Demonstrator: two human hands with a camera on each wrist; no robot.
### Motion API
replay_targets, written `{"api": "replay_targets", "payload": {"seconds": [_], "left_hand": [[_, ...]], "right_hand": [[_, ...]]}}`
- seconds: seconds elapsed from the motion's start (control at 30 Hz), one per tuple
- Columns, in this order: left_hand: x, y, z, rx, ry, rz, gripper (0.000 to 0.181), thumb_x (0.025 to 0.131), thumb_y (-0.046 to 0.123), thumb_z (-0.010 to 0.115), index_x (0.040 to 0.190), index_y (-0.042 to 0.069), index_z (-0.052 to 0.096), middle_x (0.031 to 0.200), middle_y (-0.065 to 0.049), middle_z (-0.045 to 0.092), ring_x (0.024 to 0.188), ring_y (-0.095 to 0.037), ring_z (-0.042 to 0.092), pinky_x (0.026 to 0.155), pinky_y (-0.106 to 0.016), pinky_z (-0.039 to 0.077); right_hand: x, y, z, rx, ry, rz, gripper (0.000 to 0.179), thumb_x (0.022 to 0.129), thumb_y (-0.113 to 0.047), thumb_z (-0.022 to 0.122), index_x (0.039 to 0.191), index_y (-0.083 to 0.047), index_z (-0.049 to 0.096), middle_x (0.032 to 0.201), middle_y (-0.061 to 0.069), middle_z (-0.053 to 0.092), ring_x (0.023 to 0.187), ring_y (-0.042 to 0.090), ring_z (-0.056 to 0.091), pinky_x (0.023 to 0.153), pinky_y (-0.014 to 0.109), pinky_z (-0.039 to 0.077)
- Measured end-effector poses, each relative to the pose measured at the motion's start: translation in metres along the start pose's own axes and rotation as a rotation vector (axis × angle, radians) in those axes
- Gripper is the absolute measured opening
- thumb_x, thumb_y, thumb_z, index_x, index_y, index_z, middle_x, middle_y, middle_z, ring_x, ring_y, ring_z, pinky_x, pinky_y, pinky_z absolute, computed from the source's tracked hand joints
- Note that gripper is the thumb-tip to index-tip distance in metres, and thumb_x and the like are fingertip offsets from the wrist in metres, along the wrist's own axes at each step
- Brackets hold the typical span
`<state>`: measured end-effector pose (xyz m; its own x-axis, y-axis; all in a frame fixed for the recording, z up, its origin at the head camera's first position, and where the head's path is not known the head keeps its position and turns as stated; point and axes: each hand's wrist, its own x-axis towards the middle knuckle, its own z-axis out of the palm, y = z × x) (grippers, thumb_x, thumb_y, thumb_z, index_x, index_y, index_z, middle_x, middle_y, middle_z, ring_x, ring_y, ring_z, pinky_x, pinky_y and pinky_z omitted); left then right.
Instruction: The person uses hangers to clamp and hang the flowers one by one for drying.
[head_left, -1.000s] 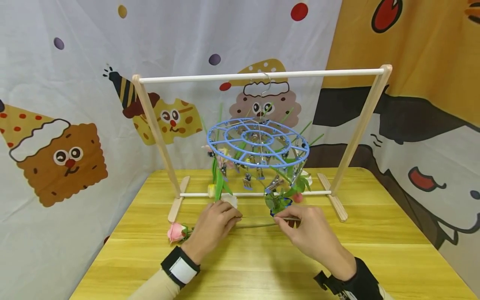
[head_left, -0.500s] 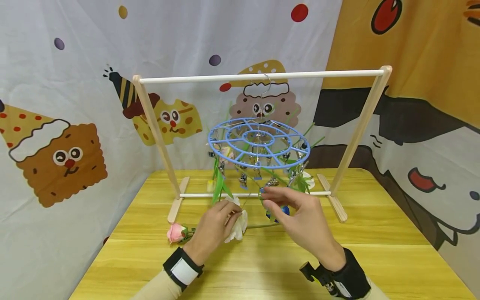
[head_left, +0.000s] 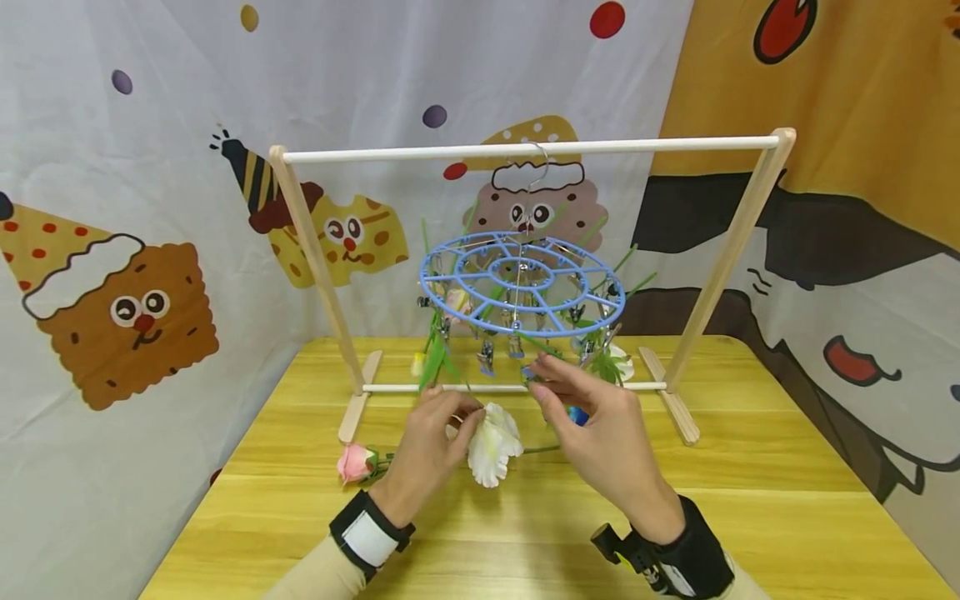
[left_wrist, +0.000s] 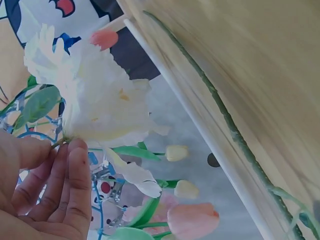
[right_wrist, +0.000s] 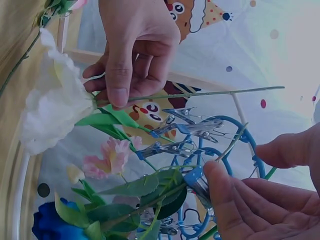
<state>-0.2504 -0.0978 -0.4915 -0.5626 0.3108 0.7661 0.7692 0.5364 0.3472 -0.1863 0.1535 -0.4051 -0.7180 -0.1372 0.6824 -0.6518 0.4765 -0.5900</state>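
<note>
My left hand (head_left: 435, 429) pinches a white flower (head_left: 495, 444) by its stem, just behind the head, and the bloom tilts downward. The rest of its thin green stem shows in the right wrist view, rising past the left fingertips toward the hanger. My right hand (head_left: 600, 433) is raised under the blue round clip hanger (head_left: 521, 283), thumb and fingers spread apart. In the right wrist view its fingertips (right_wrist: 216, 172) are right at a metal clip (right_wrist: 196, 181) with blue tips. Beside that clip hangs a blue flower (right_wrist: 59, 222) with broad green leaves.
The hanger hooks onto a white rod (head_left: 637, 146) of a wooden stand (head_left: 738, 254). Several tulips (left_wrist: 192, 220) and other flowers hang from its clips. A pink rose (head_left: 356, 463) with a long stem lies on the table (head_left: 300, 542).
The white flower has swung into view in my left hand, head now on the right and lower. My right hand has let go of its stem and risen to the hanger's clips.
</note>
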Motion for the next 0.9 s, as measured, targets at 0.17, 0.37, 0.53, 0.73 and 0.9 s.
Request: {"api": "replay_targets", "payload": {"seconds": [0.17, 0.37, 0.53, 0.73, 0.9], "left_hand": [[0.001, 0.003, 0.000, -0.054, 0.013, -0.037, 0.008, 0.106, 0.004, 0.085, 0.111, 0.009, 0.080, 0.104, -0.005, 0.085, 0.089, -0.012, 0.081, 0.081, -0.024, 0.070], [0.005, 0.009, 0.001, -0.097, 0.032, -0.057, 0.005, 0.107, 0.005, 0.084, 0.110, 0.006, 0.080, 0.101, -0.006, 0.086, 0.086, -0.015, 0.083, 0.077, -0.017, 0.068], [0.008, 0.013, 0.003, -0.100, 0.030, -0.067, 0.007, 0.108, 0.009, 0.085, 0.109, 0.004, 0.080, 0.100, -0.006, 0.086, 0.083, -0.014, 0.082, 0.076, -0.016, 0.067], [0.012, 0.017, 0.006, -0.075, 0.055, -0.063, 0.011, 0.102, 0.001, 0.088, 0.107, 0.007, 0.081, 0.097, -0.006, 0.086, 0.080, -0.014, 0.082, 0.072, -0.023, 0.070], [0.015, 0.021, 0.008, -0.060, 0.062, -0.044, 0.011, 0.102, 0.004, 0.090, 0.105, 0.008, 0.081, 0.095, -0.005, 0.086, 0.079, -0.014, 0.082, 0.070, -0.027, 0.071]], "right_hand": [[-0.002, 0.000, 0.000, -0.021, 0.032, 0.006, 0.043, 0.111, -0.004, 0.079, 0.153, -0.003, 0.074, 0.137, 0.014, 0.086, 0.108, 0.024, 0.089, 0.096, 0.018, 0.068], [-0.006, -0.001, 0.001, -0.041, 0.099, -0.002, 0.043, 0.108, -0.001, 0.081, 0.151, -0.004, 0.076, 0.139, 0.014, 0.085, 0.107, 0.026, 0.088, 0.099, 0.011, 0.064], [-0.007, -0.001, 0.004, -0.048, 0.193, -0.093, 0.036, 0.104, 0.006, 0.082, 0.139, -0.003, 0.081, 0.129, 0.013, 0.087, 0.101, 0.024, 0.086, 0.095, 0.011, 0.064], [-0.005, -0.006, 0.011, -0.065, 0.117, -0.143, 0.031, 0.105, 0.004, 0.083, 0.134, -0.006, 0.085, 0.117, 0.005, 0.091, 0.091, 0.015, 0.087, 0.083, 0.013, 0.065], [-0.002, -0.009, 0.015, -0.146, 0.071, -0.081, 0.041, 0.105, 0.000, 0.084, 0.146, -0.004, 0.079, 0.124, 0.008, 0.090, 0.085, 0.015, 0.088, 0.088, 0.042, 0.072]]}}
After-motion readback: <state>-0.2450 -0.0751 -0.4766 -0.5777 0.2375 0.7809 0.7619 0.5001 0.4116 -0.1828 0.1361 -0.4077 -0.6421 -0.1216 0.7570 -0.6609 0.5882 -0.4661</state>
